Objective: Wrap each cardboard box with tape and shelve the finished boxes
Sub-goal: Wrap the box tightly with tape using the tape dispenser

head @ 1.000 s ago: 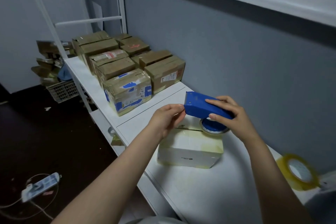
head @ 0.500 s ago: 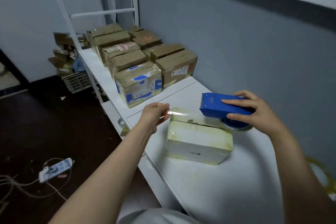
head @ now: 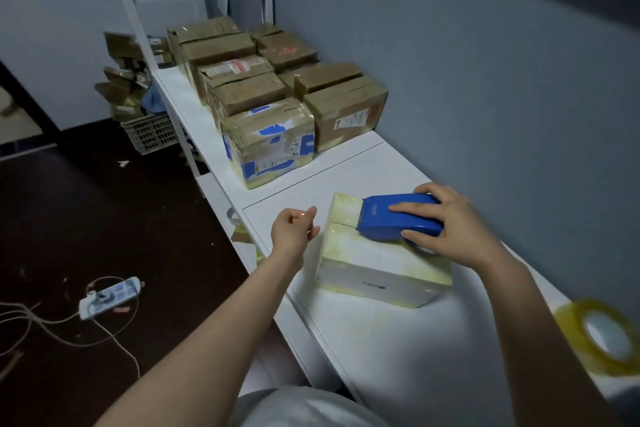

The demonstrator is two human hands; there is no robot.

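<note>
Closest to the camera, at the right edge, a roll of yellowish transparent tape (head: 595, 336) lies on the white shelf board (head: 398, 357); it is blurred. A little further, a white box (head: 377, 270) stands on the same board, and it is covered with shiny, slightly yellow tape.

The right hand (head: 453, 229) grips a blue tape dispenser (head: 391, 217). The fingers lie over its top and the thumb is curled at its near side. The dispenser rests on the top face of the box, near the far edge, and its toothed end points to the left.

The left hand (head: 294, 229) is in the air just beside the left side of the box, without touching it. Its fingers are curled and the thumb is against the forefinger. I cannot tell if something thin is between them.

On the dark floor at the left lies a white power strip (head: 110, 296) with cables. Further along the board, next to the grey wall (head: 485, 80), the taped brown boxes (head: 242, 94) stand close together in two rows. The nearest of them (head: 270, 142) has blue marks. Behind the frame there is a plastic basket (head: 152, 132) with cardboard scraps above it.
</note>
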